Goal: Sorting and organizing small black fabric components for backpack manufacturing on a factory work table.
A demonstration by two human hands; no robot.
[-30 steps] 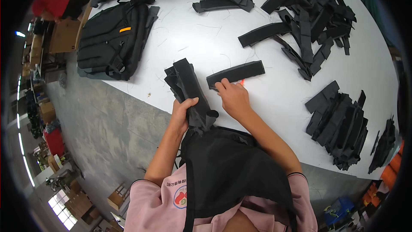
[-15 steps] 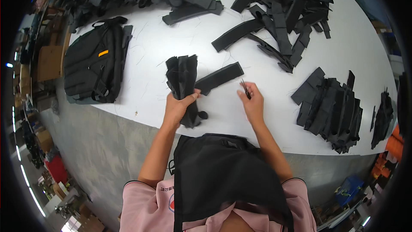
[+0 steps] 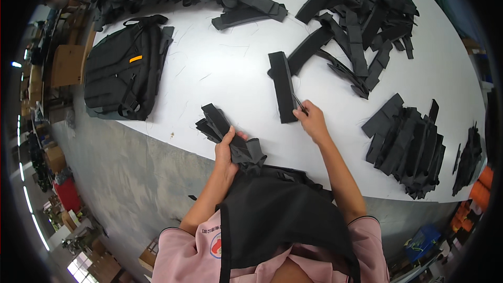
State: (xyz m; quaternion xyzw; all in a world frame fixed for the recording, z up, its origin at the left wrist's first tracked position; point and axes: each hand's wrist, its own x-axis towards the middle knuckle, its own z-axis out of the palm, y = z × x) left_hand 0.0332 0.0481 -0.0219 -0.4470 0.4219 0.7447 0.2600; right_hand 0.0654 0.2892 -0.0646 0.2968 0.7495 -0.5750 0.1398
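Note:
My left hand (image 3: 227, 150) is closed around a bundle of black fabric strips (image 3: 246, 149) near the table's front edge. My right hand (image 3: 313, 121) grips a small pair of dark thread snips (image 3: 299, 106), blades pointing up and to the left. Its fingertips touch the lower end of a single black padded strip (image 3: 283, 86), which lies almost upright in the picture on the white table. Whether the fingers also pinch this strip is hard to make out.
A black backpack (image 3: 126, 71) with an orange tab lies at the left on the white table (image 3: 209, 68). Heaps of black strips (image 3: 361, 15) cover the back. A stacked pile of strips (image 3: 406, 149) and a smaller pile (image 3: 468, 160) sit at the right.
My left hand has drawn the bundle down toward me and tilted it. The single strip, earlier beside the bundle, now lies farther up and right, turned upright, with my right hand at its end.

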